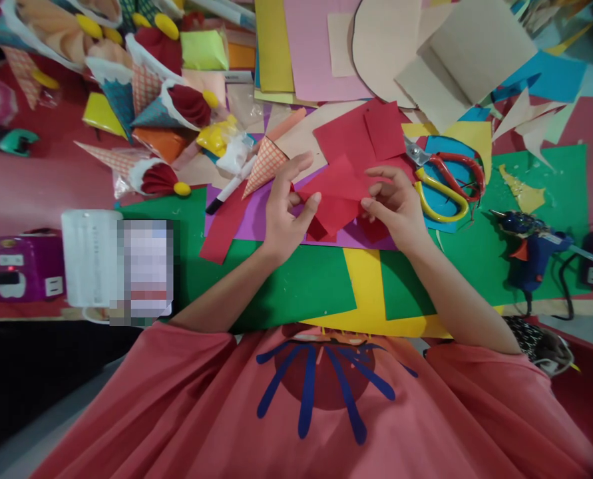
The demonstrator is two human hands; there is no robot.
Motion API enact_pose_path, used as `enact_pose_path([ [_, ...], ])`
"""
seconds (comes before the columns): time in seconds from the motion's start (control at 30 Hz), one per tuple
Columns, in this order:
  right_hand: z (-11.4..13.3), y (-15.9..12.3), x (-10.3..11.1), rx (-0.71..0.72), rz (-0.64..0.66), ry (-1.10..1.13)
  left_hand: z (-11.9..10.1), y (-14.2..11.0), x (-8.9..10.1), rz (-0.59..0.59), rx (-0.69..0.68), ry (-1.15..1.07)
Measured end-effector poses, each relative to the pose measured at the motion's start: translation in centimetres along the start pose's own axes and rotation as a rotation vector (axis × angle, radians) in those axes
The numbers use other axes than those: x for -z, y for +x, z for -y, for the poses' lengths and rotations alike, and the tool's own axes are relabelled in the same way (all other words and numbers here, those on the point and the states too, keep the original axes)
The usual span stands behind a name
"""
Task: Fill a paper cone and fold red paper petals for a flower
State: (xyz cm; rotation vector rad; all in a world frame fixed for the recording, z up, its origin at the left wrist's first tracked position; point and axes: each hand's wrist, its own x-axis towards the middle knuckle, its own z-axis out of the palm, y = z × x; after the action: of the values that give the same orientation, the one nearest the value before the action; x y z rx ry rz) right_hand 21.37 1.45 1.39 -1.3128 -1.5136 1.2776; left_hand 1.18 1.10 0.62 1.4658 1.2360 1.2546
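A small piece of red paper [337,193] is held up between my two hands, over the purple sheet. My left hand [290,209] pinches its left edge between thumb and fingers. At the right edge, the thumb and fingertips of my right hand [393,203] grip it too. Beyond it lies a larger red sheet [343,136], with a smaller red piece on top. A checkered paper cone [265,165] lies just left of my left hand, with a capped marker [232,186] beside it. Near my right hand rest scissors [446,179] with red and yellow handles.
A blue glue gun [528,256] lies on the green sheet [296,293] at the right. Several decorated cones [169,110] crowd the back left. A phone [149,266] and a white box [90,256] sit at the left. Pink and cream paper [321,53] covers the back.
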Motion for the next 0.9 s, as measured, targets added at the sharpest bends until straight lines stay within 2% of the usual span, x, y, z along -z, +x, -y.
enact_pose_path([
  [0.17, 0.2, -0.1, 0.5, -0.005, -0.026, 0.001, 0.9, 0.1, 0.0, 0.013, -0.022, -0.177],
  [0.33, 0.1, -0.2, 0.8, 0.018, -0.025, 0.014, 1.6, 0.2, 0.0, 0.06, 0.104, -0.293],
  [0.53, -0.2, -0.4, 0.6, 0.045, -0.081, -0.019, 0.9, 0.0, 0.2, 0.033, -0.018, -0.109],
  [0.73, -0.5, -1.1, 0.6, 0.049, -0.203, -0.158, -0.2, -0.5, 0.3, 0.158, -0.06, 0.038],
  [0.9, -0.4, -1.4, 0.4, 0.043, -0.178, -0.246, 0.3, -0.9, 0.1, 0.312, -0.087, 0.046],
])
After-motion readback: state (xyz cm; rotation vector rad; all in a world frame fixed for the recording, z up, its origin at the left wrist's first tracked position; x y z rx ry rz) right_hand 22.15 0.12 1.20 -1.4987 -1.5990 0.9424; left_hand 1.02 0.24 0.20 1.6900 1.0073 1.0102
